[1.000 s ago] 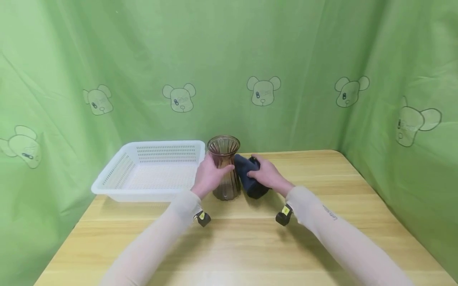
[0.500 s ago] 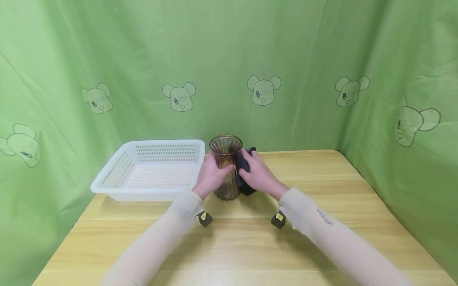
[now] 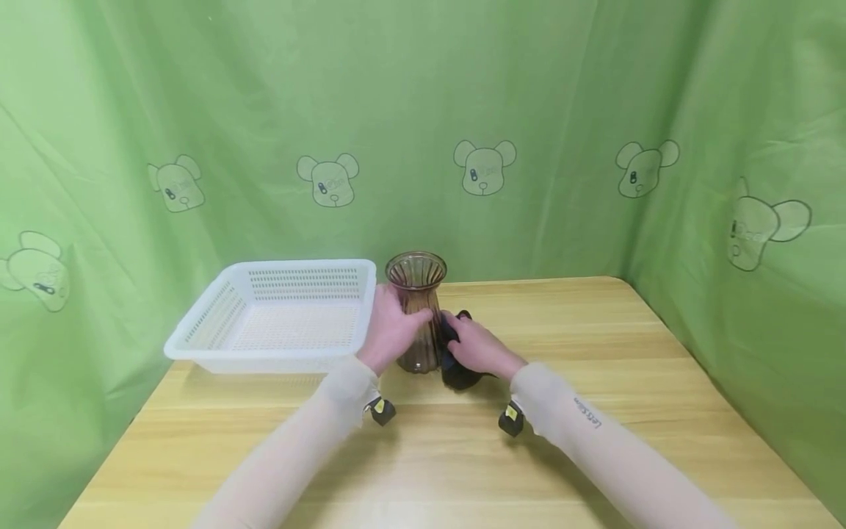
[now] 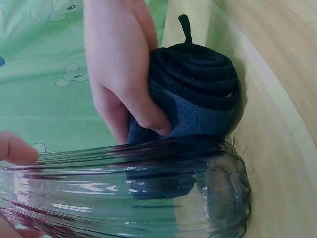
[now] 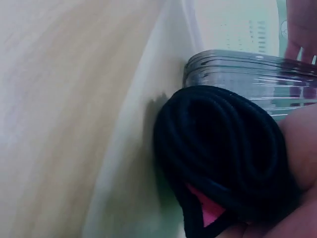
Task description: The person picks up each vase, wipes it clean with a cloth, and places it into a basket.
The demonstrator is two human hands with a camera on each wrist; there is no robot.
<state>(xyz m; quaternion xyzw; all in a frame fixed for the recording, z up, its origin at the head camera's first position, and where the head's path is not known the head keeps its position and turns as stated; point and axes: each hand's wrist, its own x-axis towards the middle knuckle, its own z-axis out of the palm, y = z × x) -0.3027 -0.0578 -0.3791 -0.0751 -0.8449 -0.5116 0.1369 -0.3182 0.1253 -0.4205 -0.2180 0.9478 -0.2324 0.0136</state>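
My left hand (image 3: 390, 327) grips the waist of an upright, ribbed, brownish glass vase (image 3: 419, 349), thumb across its front. Beside it on the right, my right hand (image 3: 479, 345) holds a rolled dark navy towel (image 3: 460, 376) with a thin loop. In the left wrist view, the rolled towel (image 4: 198, 84) shows its coiled end and lies against the lower part of the clear vase (image 4: 94, 188). A pink bit peeks out beside the loop of the towel (image 5: 218, 144) in the right wrist view. The right palm hides part of the roll.
A white perforated plastic basket (image 3: 277, 361) stands left of the vase, close to the left hand. All of this is on a wooden table (image 3: 429, 455). Green curtains (image 3: 410, 95) with bear-head prints hang behind the table and on both sides.
The right hand has brought the towel roll leftward against the vase's right side, then lower and nearer to me. The left hand stays on the vase, which has hardly moved.
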